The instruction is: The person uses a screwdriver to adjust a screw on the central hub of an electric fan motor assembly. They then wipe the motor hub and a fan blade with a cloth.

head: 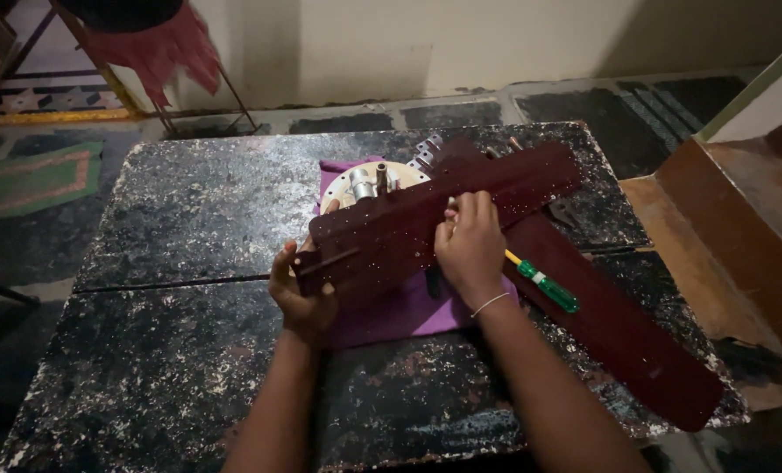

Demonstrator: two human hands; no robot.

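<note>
My left hand (300, 289) grips the near left end of a dark maroon fan blade (496, 188) that lies slanted across the table. On the blade's middle rests my right hand (471, 245), fingers curled over its far edge. Under the blade sits a round cream fan motor plate (362, 181) with a metal hub, on a purple cloth (399, 311). A second maroon blade (619, 333) stretches toward the table's near right corner. A green-handled screwdriver (544, 285) lies on it, just right of my right wrist.
The table (198, 210) is black and speckled, with a seam across its middle. Metal blade brackets (426, 151) lie at its far side. A brown ledge (741, 236) stands to the right, a red cloth (159, 48) hangs at the far left, and a rug (31, 180) lies on the floor.
</note>
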